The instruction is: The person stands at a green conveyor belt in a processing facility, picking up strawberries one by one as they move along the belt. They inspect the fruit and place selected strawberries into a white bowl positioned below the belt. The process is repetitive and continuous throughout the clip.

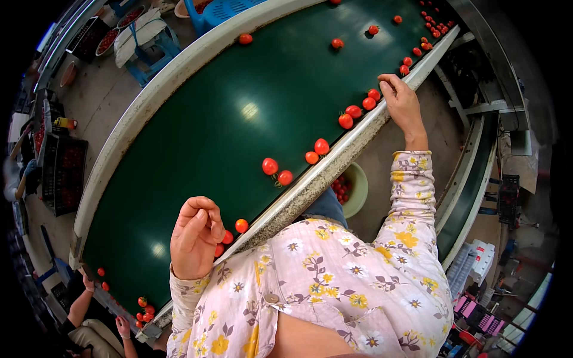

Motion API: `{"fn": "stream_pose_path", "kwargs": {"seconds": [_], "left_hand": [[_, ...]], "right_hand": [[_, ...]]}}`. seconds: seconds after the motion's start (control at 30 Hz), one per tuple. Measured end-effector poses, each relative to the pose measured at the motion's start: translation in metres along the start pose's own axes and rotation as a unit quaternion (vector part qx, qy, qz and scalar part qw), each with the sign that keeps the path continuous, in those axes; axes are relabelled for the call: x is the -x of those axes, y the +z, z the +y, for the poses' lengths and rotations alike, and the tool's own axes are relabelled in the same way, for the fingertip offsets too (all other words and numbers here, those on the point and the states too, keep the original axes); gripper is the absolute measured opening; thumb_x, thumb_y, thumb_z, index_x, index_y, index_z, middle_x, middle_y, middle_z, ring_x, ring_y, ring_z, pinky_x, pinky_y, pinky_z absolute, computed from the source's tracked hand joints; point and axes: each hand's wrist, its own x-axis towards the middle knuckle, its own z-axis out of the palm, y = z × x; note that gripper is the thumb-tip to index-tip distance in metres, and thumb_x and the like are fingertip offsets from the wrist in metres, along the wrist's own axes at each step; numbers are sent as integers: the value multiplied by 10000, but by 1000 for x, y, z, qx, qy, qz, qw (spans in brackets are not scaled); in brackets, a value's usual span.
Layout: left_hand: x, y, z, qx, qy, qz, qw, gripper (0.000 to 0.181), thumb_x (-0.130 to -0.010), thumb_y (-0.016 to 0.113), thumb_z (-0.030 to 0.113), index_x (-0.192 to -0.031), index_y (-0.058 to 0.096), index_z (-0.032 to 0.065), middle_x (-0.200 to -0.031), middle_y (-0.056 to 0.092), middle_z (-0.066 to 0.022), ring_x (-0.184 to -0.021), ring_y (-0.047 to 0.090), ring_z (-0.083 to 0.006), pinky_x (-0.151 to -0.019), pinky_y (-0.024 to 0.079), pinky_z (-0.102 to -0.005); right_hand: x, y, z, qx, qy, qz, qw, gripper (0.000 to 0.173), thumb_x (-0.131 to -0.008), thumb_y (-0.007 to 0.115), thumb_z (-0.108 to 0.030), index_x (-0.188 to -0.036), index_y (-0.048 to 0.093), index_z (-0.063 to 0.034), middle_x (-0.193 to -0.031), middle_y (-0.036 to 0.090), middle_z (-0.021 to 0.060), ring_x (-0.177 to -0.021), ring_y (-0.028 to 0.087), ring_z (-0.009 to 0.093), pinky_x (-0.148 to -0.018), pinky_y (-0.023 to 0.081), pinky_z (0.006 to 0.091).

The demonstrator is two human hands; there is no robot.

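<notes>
My left hand (197,237) is over the near edge of a green conveyor belt (215,121), fingers curled and thumb bent towards them. Whether anything is inside the curl is hidden. Beside it lie a few small red tomatoes, one an orange-red tomato (241,225). Further up the belt, my right hand (401,105) rests at the pale side rail (313,185), thumb and forefinger slightly apart, with no tomato visible between them. A row of tomatoes (353,111) lies along the rail just left of it. Between my hands sits a loose group including a plump red tomato (270,166).
Below the rail stands a pale green bucket (358,192) with tomatoes. Another person's hand (122,326) is at the belt's lower-left end. Blue plastic stools (156,58) and black crates (67,170) stand beyond the far rail. A second conveyor (465,192) runs at right.
</notes>
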Motion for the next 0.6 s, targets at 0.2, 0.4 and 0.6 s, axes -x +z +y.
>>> {"fn": "stream_pose_path", "kwargs": {"seconds": [0.2, 0.4, 0.6], "left_hand": [[-1, 0, 0, 3, -6, -3, 1000, 141, -910, 462, 80, -1030, 515, 29, -866, 544, -52, -654, 499, -93, -582, 391, -211], [-1, -1, -2, -12, -7, 0, 1000, 165, -910, 479, 110, -1052, 501, 28, -871, 536, -58, -629, 463, -96, -556, 372, -223], [-2, -2, -5, -6, -20, -12, 1000, 159, -913, 477, 106, -1047, 513, 27, -871, 538, -52, -640, 472, -100, -567, 383, -225]], "right_hand": [[6, 8, -2, 109, -66, -97, 987, 268, -869, 511, -260, -1017, 597, -55, -879, 631, 109, -892, 576, 285, -903, 388, 389], [23, -1, -43, 72, -99, -90, 988, 315, -791, 589, -217, -1053, 583, -43, -914, 609, 119, -910, 561, 285, -864, 416, 380], [30, 7, -75, 51, -121, -216, 967, 228, -730, 609, -155, -944, 620, -81, -877, 621, 72, -876, 565, 266, -800, 428, 382]]}}
